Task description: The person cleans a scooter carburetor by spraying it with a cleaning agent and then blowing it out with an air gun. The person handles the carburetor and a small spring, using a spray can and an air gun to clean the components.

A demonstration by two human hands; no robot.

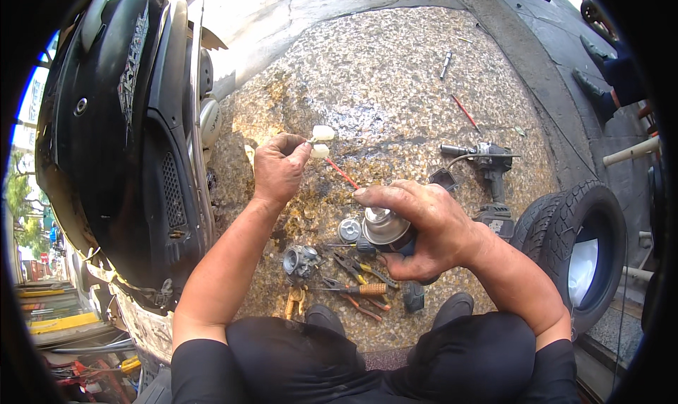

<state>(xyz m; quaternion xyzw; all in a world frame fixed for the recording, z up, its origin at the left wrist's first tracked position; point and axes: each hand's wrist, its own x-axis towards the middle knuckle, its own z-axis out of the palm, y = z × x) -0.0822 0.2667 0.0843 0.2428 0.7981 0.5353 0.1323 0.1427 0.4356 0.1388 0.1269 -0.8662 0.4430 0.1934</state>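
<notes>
Pinched between the thumb and fingertips of my left hand (pixel 277 169) is a small white two-lobed carburetor float (pixel 323 133), held above the ground. My right hand (pixel 441 224) wraps round a spray can (pixel 386 229), its index finger on the nozzle. A thin red straw (pixel 342 173) runs from the nozzle toward the float, its tip just short of it. Below the hands lie a metal carburetor body (pixel 300 260) and a round metal cap-like part (pixel 349 229). Pliers (pixel 348 266) and an orange-handled screwdriver (pixel 371 289) lie close to my feet.
A black scooter (pixel 106 143) stands along the left. On the pebbled ground to the right are a cordless impact wrench (pixel 492 167), a thin red rod (pixel 466 113) and a dark metal bar (pixel 445 65). Tyres (pixel 604 206) stand at the right; another person's shoes (pixel 595 93) show beyond.
</notes>
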